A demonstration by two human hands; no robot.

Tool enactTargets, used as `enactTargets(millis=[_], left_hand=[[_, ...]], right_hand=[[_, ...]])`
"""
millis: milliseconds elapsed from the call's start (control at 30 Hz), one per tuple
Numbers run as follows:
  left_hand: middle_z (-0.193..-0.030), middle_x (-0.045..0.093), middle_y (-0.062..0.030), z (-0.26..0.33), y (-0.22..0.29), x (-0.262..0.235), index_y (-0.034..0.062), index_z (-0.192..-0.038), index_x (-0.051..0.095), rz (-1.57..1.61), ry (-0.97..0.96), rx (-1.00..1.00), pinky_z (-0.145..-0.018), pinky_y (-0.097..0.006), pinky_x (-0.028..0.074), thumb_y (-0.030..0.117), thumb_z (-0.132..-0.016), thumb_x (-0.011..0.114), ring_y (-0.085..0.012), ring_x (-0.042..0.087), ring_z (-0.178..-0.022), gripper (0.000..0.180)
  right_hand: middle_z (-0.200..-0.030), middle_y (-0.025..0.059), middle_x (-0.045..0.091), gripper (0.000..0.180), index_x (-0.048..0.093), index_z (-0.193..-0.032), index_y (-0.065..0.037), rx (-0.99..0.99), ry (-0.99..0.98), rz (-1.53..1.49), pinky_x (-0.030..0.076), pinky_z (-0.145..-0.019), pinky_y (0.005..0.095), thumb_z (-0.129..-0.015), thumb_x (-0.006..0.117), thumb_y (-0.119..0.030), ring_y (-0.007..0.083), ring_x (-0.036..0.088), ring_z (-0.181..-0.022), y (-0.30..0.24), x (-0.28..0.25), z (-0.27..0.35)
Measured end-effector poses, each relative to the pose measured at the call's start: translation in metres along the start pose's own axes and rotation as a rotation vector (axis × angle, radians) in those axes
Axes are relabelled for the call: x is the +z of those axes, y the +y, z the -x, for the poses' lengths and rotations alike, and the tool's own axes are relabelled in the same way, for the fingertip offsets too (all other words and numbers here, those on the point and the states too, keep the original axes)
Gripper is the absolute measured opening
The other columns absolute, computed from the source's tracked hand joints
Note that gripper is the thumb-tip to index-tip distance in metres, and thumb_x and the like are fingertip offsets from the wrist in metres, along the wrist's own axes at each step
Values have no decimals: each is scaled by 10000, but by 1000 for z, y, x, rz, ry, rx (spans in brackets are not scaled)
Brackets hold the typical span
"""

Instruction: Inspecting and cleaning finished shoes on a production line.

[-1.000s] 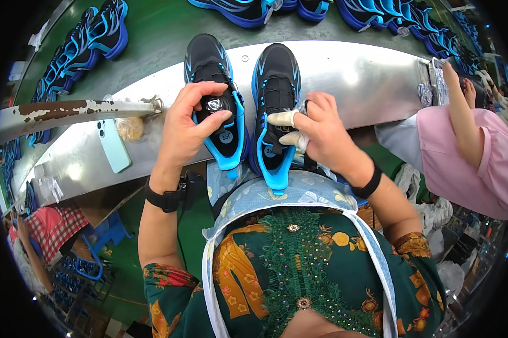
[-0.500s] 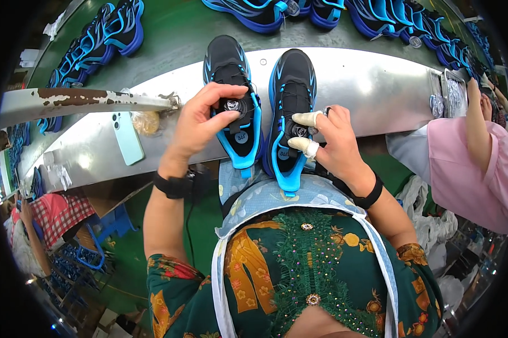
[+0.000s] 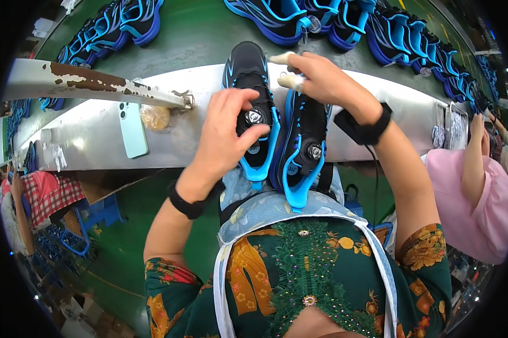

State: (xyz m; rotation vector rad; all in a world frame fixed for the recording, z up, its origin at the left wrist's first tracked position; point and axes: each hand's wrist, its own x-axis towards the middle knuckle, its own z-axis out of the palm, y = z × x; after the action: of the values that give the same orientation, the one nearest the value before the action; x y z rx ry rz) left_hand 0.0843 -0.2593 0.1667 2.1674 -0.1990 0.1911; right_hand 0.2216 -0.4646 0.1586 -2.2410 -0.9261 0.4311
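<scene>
Two black sneakers with bright blue trim lie side by side at the metal table's edge, toes pointing away and heels by my apron. My left hand (image 3: 224,132) is over the left sneaker (image 3: 247,62); its thumb and fingers are spread around the round lacing dial (image 3: 254,116) on the tongue, apart from each other. My right hand (image 3: 316,78), with pale finger cots on two fingertips, hovers over the toe end of the right sneaker (image 3: 306,121), covering its toe. Those fingers stretch leftward with a gap between them and hold nothing I can see. The right sneaker's dial (image 3: 314,151) is uncovered.
A green surface (image 3: 200,34) beyond the metal table (image 3: 372,96) carries rows of similar sneakers (image 3: 276,19). A chipped white metal bar (image 3: 96,79) juts in from the left, near a mint phone (image 3: 132,132) and a wrapped round item (image 3: 154,118). A person in pink (image 3: 462,191) sits at the right.
My right hand has left the right sneaker's dial and moved forward over its toe. My left hand stays around the left dial. The whole view has shifted slightly.
</scene>
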Motion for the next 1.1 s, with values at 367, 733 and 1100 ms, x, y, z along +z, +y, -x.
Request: enactTargets(millis=[367, 733, 1100], left_hand=[[-1223, 601, -126, 4, -8, 0, 24, -1231, 609, 93, -134, -98, -975, -328, 448, -14, -781, 645, -229, 583, -1116, 453], [-1076, 615, -99, -2, -9, -5, 35, -1226, 628, 161, -182, -112, -941, -326, 457, 73, -758, 705, -219, 611, -1016, 476], [-1191, 592, -122, 5, -16, -9, 34, -1177, 609, -68, -92, -42, -1042, -432, 392, 160, -694, 803, -317, 483, -1281, 535]], right_hand=[[-1095, 288, 645, 603, 437, -1383, -13, 75, -275, 16, 473, -898, 476, -930, 615, -368, 443, 599, -1064, -3, 19, -36], [-1047, 293, 655, 594, 413, -1405, -44, 68, -242, -19, 482, -862, 491, -945, 595, -374, 466, 607, -1029, 4, 22, -32], [-962, 289, 660, 563, 401, -1426, -81, 62, -232, -6, 483, -788, 462, -961, 591, -335, 451, 630, -911, 3, 24, -31]])
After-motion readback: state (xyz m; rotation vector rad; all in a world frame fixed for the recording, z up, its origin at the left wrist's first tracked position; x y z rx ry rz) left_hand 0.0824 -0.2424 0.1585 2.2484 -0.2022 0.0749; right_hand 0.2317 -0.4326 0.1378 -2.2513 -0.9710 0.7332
